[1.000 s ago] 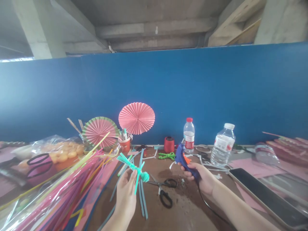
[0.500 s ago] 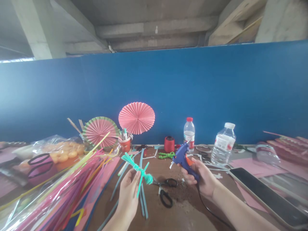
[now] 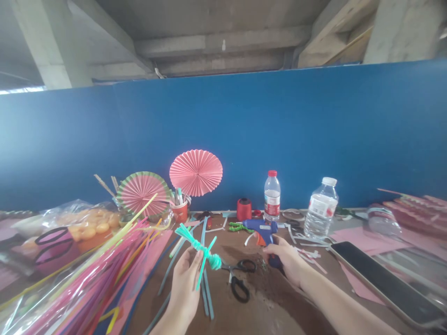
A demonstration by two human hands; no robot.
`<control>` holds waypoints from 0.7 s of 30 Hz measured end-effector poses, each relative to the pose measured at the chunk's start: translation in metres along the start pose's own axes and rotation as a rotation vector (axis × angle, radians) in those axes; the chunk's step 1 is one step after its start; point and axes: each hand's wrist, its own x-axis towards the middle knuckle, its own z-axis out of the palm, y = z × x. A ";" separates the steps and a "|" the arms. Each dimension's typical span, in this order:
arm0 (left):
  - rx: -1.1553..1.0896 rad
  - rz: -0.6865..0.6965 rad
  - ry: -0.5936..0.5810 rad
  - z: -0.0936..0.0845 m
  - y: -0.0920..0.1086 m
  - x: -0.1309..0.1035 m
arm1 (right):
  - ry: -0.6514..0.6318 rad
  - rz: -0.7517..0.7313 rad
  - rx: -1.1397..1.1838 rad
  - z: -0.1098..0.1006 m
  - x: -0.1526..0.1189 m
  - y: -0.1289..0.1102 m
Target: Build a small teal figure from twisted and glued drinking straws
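Observation:
Between the thumb and fingers of my left hand (image 3: 188, 274) is a bundle of turquoise pipe cleaners (image 3: 200, 249), twisted together, with a coiled knob at its right end and loose ends at the upper left. My right hand (image 3: 284, 258) is around the handle of a blue glue gun (image 3: 261, 228), which lies low over the table with its nozzle pointing left, close to a green twisted piece (image 3: 239, 227). Black-handled scissors (image 3: 240, 286) lie open on the brown table between my hands, their blades partly behind the turquoise knob.
Pink paper fans (image 3: 196, 172) and a pen cup (image 3: 179, 211) stand at the back left. Bagged pipe cleaners (image 3: 104, 265) cover the left side. Two bottles (image 3: 272, 197) and a red spool (image 3: 244, 210) stand at the back; a phone (image 3: 384, 281) lies right.
The glue gun in my right hand has turned from pointing up to lying nearly level, and its nozzle now points left. My left hand holds the turquoise bundle almost where it was.

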 end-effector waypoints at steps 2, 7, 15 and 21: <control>-0.012 -0.008 -0.021 0.000 0.000 0.001 | -0.038 0.031 0.036 0.000 -0.001 -0.002; -0.025 -0.027 -0.068 0.003 0.002 -0.001 | -0.163 0.100 0.176 0.004 -0.007 -0.009; -0.067 -0.099 -0.068 0.008 0.002 -0.004 | -0.478 0.106 0.179 0.020 -0.028 -0.007; -0.089 -0.098 -0.159 0.010 0.005 -0.005 | -0.425 0.093 0.122 0.033 -0.037 0.006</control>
